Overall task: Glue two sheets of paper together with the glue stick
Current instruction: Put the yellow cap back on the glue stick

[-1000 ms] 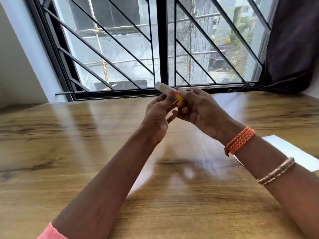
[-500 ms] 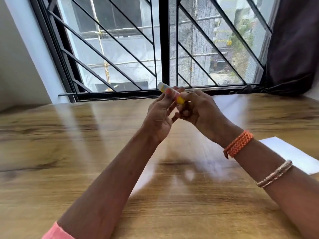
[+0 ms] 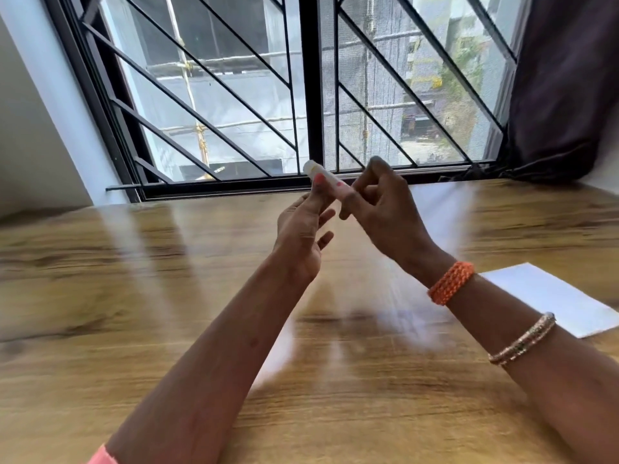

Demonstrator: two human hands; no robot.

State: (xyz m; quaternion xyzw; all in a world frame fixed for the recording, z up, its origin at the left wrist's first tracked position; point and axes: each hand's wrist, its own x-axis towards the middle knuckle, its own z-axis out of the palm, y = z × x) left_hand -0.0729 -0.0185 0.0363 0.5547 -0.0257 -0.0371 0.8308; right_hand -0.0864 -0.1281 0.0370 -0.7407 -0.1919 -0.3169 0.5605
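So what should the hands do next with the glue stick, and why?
Probably pull the cap off. Both the left hand and the right hand pinch the glue stick up in the air, and no glue tip shows yet, though blur hides the details. The white paper lies waiting on the wooden table, off to the right, so the stick likely needs opening first.

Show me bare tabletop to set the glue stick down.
Bare wooden table left of the left hand, up to the window frame. Crowded right: white paper beside the right hand holding the glue stick.
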